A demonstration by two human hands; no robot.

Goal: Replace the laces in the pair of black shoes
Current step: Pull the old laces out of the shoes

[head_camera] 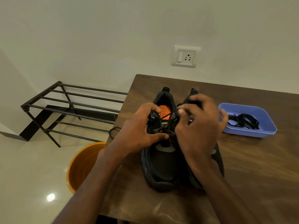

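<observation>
Two black shoes stand side by side on the wooden table (pixel 250 167), toes toward me. The left shoe (pixel 161 167) has an orange insole and a black lace (pixel 165 132) threaded across its eyelets. My left hand (pixel 139 130) grips the left eyelet flap, thumb pressing near the lace crossing. My right hand (pixel 197 125) pinches the lace at the right eyelet flap and covers most of the right shoe (pixel 216 159). A loop of lace (pixel 113 131) hangs off the table's left edge.
A blue plastic tray (pixel 262 133) at the right holds a coil of black laces (pixel 244 121). An orange bucket (pixel 80 165) stands on the floor left of the table. A black metal shoe rack (pixel 68 109) lines the wall. A wall socket (pixel 184 56) is above.
</observation>
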